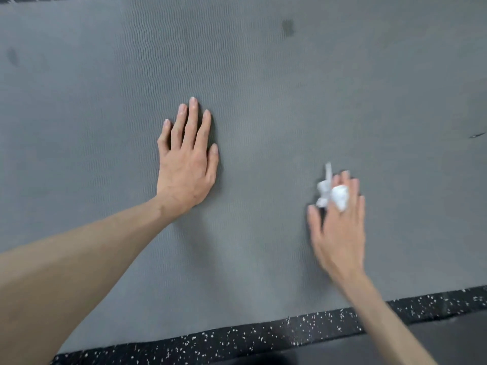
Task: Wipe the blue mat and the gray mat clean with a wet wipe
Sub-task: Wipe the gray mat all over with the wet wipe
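The gray mat (263, 83), ribbed in texture, fills almost the whole head view. My left hand (185, 164) lies flat on it near the middle, palm down with fingers apart, holding nothing. My right hand (338, 227) is lower right on the mat, blurred, pressing a crumpled white wet wipe (334, 194) against the surface; the wipe bunches out between and beyond the fingers. A dark smudge (288, 27) shows on the mat at the upper right and another (12, 57) at the far left. No blue mat is in view.
The mat's near edge runs diagonally across the bottom, bordered by black rubber floor with white speckles (237, 338). A darker gray surface (448, 335) lies at the bottom right. A small dark mark (475, 135) sits at the mat's right side.
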